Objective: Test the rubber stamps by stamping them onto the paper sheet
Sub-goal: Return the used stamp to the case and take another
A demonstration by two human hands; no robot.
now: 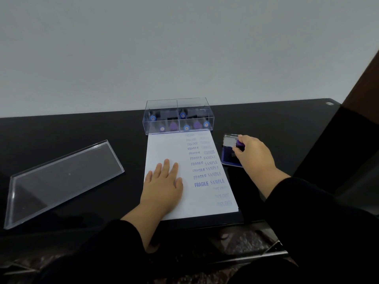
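Observation:
A white paper sheet (164,148) lies on the black table, its right half covered with blue prints reading FRAGILE and SAMPLE. My left hand (163,185) rests flat on the sheet's lower left, fingers straight. To the right of the sheet, my right hand (253,154) grips a purple-handled rubber stamp (239,144) over the open blue ink pad (228,157). Whether the stamp touches the pad is hidden by my fingers.
A clear plastic box (178,116) with several blue and purple stamps stands just behind the sheet. Its clear lid (61,181) lies on the black table (82,130) at the left. A brown panel (363,83) rises at the right edge.

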